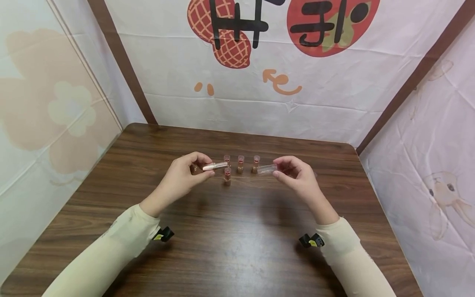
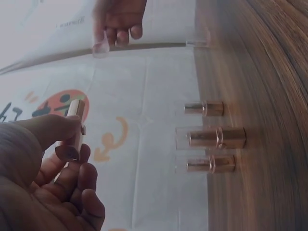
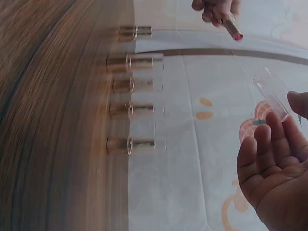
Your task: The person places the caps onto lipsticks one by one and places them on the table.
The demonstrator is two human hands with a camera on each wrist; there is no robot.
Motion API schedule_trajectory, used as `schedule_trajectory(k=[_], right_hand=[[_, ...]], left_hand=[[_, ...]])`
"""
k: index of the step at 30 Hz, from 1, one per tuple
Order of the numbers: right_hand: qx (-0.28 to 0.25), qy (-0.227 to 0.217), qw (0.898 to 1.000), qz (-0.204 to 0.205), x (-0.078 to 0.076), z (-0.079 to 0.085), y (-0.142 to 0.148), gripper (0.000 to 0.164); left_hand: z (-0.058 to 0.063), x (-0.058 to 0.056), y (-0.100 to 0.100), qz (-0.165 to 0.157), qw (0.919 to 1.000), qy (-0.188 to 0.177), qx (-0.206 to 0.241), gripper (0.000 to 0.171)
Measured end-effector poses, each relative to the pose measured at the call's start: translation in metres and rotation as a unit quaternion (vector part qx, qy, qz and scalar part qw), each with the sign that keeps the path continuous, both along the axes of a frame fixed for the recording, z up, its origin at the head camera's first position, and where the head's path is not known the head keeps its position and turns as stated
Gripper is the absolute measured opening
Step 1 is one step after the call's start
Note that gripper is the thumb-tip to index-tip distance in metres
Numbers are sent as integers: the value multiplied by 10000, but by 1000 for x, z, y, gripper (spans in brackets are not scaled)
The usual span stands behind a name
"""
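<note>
One uncapped lipstick [image 1: 216, 166] in left grip [image 1: 181, 173]

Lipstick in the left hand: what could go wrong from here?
The lipstick's red tip is uncovered, so it might smear if the clear cap met it crookedly.
The right hand holds that cap only near one end, so it could tilt or slip.
Upright lipsticks stand close together near the left hand in the head view; a careless lowering might topple one.
</note>
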State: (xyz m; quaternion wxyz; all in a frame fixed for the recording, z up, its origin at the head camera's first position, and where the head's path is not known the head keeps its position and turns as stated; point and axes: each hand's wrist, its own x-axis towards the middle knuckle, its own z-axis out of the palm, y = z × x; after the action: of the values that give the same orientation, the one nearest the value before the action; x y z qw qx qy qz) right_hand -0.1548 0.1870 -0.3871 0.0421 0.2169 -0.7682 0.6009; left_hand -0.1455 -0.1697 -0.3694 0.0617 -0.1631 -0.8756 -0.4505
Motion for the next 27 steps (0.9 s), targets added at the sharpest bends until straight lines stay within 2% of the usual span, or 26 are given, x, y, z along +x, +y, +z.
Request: schedule_trajectory(k=[9,15,22,27], right_hand=[[95,301,9995,68,0,-1,-24,28],[343,192,9992,-20,3,3,-35,30],[399,103,9992,14,18,26,-47,26],[357,67,9993,57,19,25,-51,25]], left_hand=[[2,3,10,-268,9989,355,149,23],[2,5,16,-324,9983,392,291,26],[4,8,22,-307,9979,325,479,27],[1,7,25,-311,9976,292,547,27]])
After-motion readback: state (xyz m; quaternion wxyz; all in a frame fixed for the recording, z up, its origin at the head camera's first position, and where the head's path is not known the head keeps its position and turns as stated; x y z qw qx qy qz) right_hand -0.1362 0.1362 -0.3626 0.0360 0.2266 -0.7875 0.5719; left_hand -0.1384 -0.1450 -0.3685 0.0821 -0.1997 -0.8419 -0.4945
